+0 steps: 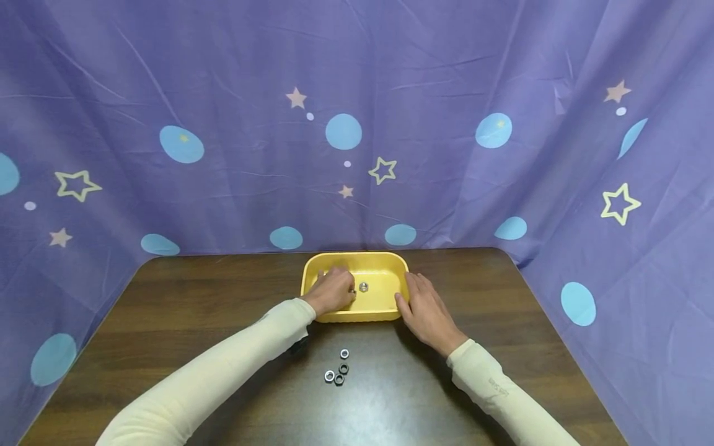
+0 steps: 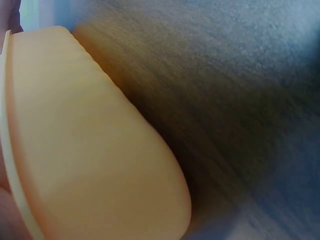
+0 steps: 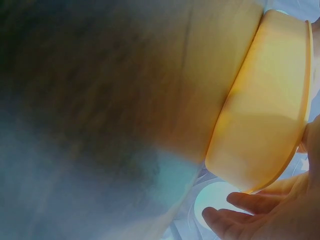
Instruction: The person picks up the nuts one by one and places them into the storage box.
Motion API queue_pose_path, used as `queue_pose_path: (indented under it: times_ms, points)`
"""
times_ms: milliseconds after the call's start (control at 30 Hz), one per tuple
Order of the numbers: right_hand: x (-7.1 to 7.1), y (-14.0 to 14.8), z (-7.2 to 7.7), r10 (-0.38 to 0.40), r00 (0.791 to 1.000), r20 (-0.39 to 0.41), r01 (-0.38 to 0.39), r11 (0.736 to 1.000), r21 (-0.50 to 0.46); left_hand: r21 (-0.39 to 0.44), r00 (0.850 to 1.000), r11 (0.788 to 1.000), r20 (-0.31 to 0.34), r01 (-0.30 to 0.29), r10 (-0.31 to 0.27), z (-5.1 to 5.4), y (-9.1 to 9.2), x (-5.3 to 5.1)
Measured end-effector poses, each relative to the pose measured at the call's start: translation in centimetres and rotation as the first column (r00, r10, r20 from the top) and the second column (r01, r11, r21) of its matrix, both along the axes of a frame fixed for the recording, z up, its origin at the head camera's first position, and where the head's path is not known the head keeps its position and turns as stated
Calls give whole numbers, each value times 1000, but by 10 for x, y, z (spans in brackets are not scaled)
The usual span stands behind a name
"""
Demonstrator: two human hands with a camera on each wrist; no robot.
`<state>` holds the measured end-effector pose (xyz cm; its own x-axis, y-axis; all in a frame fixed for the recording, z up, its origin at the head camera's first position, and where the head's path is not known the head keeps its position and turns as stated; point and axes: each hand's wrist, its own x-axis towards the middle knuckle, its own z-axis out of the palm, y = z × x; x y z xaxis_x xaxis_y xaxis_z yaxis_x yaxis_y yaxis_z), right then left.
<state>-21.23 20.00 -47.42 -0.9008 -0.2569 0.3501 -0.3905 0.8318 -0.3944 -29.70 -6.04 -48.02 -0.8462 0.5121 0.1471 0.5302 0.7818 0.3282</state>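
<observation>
A: Starting from the left, what comes first?
B: A pale left sleeve rising from the lower left of the frame. It ends at the left hand, just below the centre, reaching into the left part of a yellow tray.
A: Is that hand holding anything?
B: Its fingers are bent inward, and a tiny shiny bit shows beside them. I can't tell whether they pinch it.
A: And the nuts?
B: Four lie loose on the brown table, lower centre, nearer the camera than both hands: a silvery nut leftmost, a dark nut just beside it, another dark one above, and a second silvery one a little apart at the top.
A: Any inside the tray?
B: Yes, a metal nut, near the left hand, between the two hands.
A: Further right?
B: The right hand, at the tray's right end, thumb over the rim, fingers fairly straight along the outside. How firmly it presses, I can't tell. Its pale sleeve runs to the lower right.
</observation>
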Motion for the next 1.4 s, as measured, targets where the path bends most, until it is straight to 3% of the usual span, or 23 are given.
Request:
queue_pose_path:
  times_ms: [167, 400, 433, 567, 800, 967, 1067, 1200, 1300, 1400]
  points:
    - [1, 0, 0, -3, 1000, 12, 3, 1000, -8, 19, 1000, 1000, -7, -18, 18, -11, -3, -8]
    - [1, -1, 0, -1, 1000, 3, 1, 1000, -10, -87, 998, 996, 38, -36, 39, 45, -1, 26]
    - [1, 0, 0, -1, 1000, 1, 1, 1000, -10, -90, 999, 995, 26, -30, 32, 45, -2, 27]
    - [1, -1, 0, -3, 1000, 6, 3, 1000, -8, -87, 1000, 996, -27, -9, 6, 41, -8, 25]
    - [2, -2, 0, -5, 1000, 6, 5, 1000, -5, -84, 992, 996, -123, 8, -19, -1, -22, 0]
    - [2, -1, 1, -12, 1000, 29, 12, 1000, -4, -72, 991, 997, -123, 37, -46, -3, -27, 0]
    - [2, -1, 1, -16, 999, 46, 16, 1000, -6, -62, 994, 997, -91, 51, -57, 17, -26, 17]
    - [3, -2, 1, -19, 999, 44, 20, 1000, -9, -68, 998, 997, -45, 40, -43, 53, -21, 46]
    - [2, -2, 0, -19, 999, 36, 19, 1000, -10, -100, 999, 995, -44, 24, -29, 63, -21, 57]
    - [2, -2, -1, -16, 999, 36, 17, 1000, -16, -127, 999, 992, -51, 3, -10, 65, -22, 60]
